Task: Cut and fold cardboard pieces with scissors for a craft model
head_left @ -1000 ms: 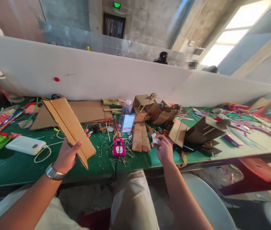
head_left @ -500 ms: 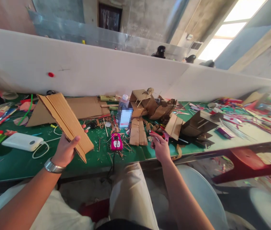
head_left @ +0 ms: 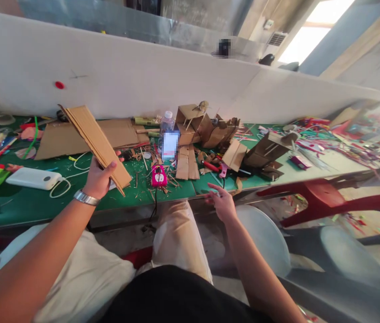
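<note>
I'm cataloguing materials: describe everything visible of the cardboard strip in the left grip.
The cardboard strip is long, brown and corrugated-looking, with creases running lengthwise. It tilts, its upper end leaning left. The left grip holds it near the lower end, thumb on its face. In view, it overlaps a larger cardboard sheet on the green table.

We have free room over the near surface point(head_left: 185, 190) between the pink socket point(head_left: 159, 176) and our right hand point(head_left: 222, 201); behind it, past flat cardboard point(head_left: 187, 163), a bottle point(head_left: 167, 123) and a brown box point(head_left: 187, 134) bar our way.
</note>
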